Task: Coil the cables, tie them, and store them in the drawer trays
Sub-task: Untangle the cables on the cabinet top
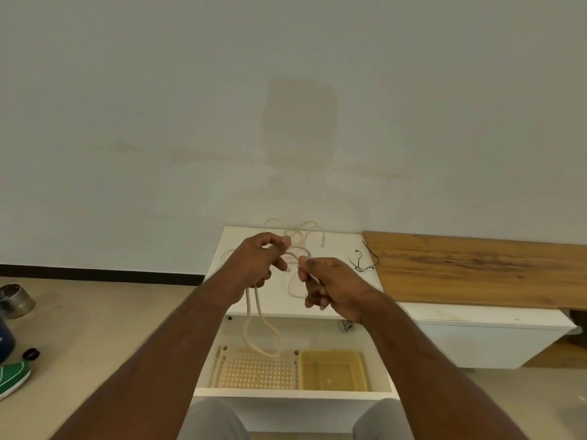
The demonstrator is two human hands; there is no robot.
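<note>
A cream cable (254, 315) hangs in a long loop from my left hand (254, 265), whose fingers are curled round its gathered strands above the white cabinet top (336, 246). My right hand (330, 284) pinches another stretch of the same cable just to the right. The rest of the cable lies in loose tangles on the cabinet top behind my hands. A thin black tie (362, 260) lies at the top's right edge. Below, the open drawer (295, 393) holds a white perforated tray (257, 373) and a yellow tray (333, 369); the hanging loop reaches down to the white tray's far rim.
A wooden board (482, 268) lies on a low white unit to the right. On the floor at the left are a metal bowl (16, 300), a black cap (31, 354) and a green shoe (12, 376). My knees (216, 420) show at the bottom.
</note>
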